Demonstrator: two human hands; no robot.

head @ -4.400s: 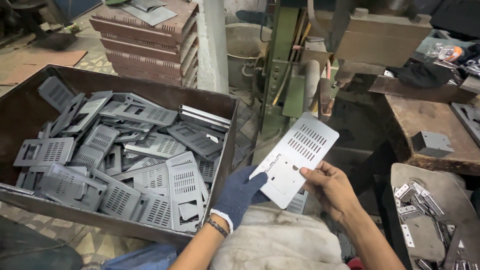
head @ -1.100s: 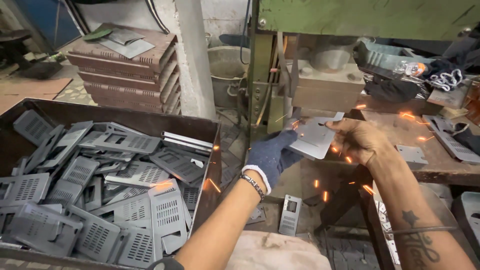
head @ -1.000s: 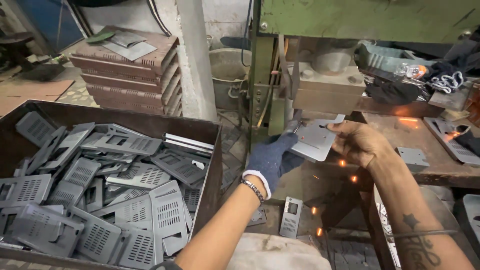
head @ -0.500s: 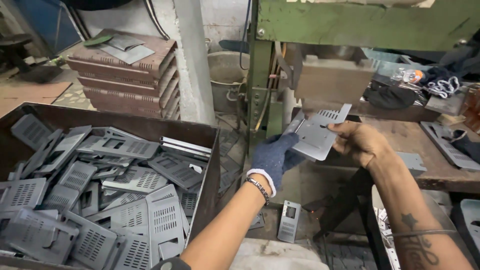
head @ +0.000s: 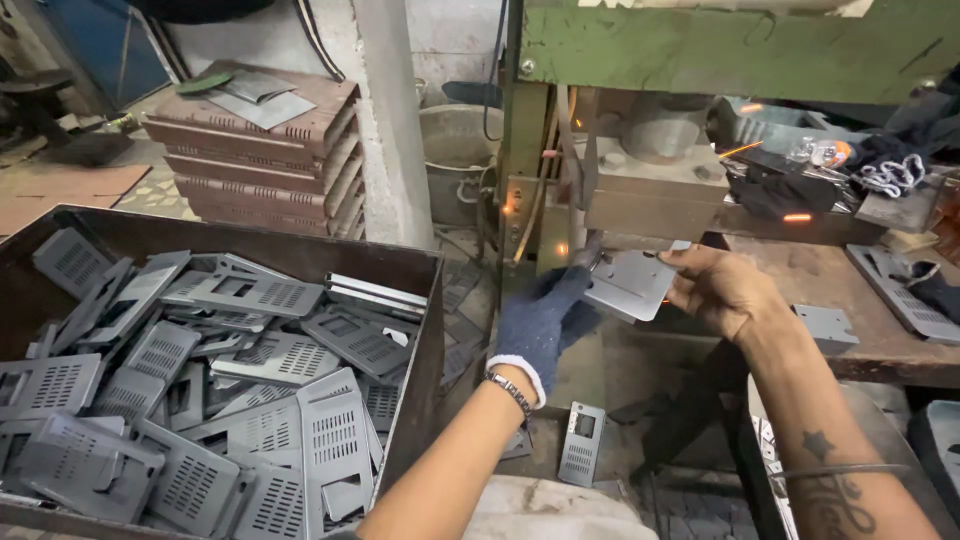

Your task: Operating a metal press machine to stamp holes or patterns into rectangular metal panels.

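1. Half a second ago the flat grey perforated sheet-metal plate (head: 632, 282) was tilted up in the open; now it lies nearly level, pushed in under the block of the green steel press (head: 640, 185).
2. Orange sparks, gone from the previous frame, show again beside the press column and at the far right.
3. The left hand (head: 545, 318), in a dark blue knitted glove with a white cuff, is closed on the plate's left edge; a beaded bracelet sits at the wrist.
4. The bare right hand (head: 722, 292) pinches the plate's right edge, thumb on top and fingers curled beneath.
5. The plate is thin, matt and rectangular; its slotted end seems hidden under the press, though the shadow makes that unsure.
6. At the left, the rusty brown metal bin (head: 415, 330) holds a jumble of similar vented grey plates.
7. One small plate lies on the worn wooden table (head: 880, 340) to the right.
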